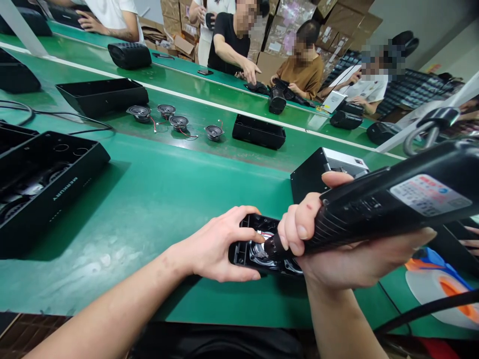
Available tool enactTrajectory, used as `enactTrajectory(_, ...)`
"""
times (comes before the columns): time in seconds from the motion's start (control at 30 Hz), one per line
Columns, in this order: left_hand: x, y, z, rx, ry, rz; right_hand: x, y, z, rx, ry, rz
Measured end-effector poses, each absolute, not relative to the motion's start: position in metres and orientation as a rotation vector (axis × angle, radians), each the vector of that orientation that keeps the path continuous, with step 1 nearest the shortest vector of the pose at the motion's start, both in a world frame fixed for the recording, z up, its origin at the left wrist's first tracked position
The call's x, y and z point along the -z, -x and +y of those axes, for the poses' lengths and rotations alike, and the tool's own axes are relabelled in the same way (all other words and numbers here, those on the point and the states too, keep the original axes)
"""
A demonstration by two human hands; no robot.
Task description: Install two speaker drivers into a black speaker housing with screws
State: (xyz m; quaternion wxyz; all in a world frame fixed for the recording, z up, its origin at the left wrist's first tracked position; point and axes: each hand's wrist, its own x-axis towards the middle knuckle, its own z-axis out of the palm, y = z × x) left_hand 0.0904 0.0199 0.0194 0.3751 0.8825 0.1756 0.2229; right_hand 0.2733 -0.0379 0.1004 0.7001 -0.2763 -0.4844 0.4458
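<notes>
Screw-driving step, by the look of it. Right hand (337,249) is wrapped tight around a black electric screwdriver (381,204), tip angled down-left into the small speaker housing (262,249) at the near edge of the green bench (149,199). Left hand (217,244) clamps the housing's left end, thumb on the top edge, fingers curled under the near side. A driver cone shows inside the housing right at the bit; the screw itself is hidden behind the fingers.

My read: fastening the driver into the shell, mid-way at best. Next move calls for keeping the bit square on the screw and the shell pinned flat so it doesn't twist under torque. The red wire near the bit could get nipped.

Just right of the housing: a grey-topped box (329,164), and a tape roll (445,294) at the far right. Left: large black enclosure (45,184) with round cut-outs. Further back: four loose speaker drivers (175,122) with leads, a long black tray (101,94), another shell (258,132). Far side: other people at work on similar black units, cartons stacked behind them.
</notes>
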Motion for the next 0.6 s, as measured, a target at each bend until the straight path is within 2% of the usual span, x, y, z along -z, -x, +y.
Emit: enactTrajectory(0.6,-0.023,-0.0906,0.0195,-0.579,-2.252,0.459,-0.0958,-0.2734,-0.0351,-0.993,0.582,-1.047)
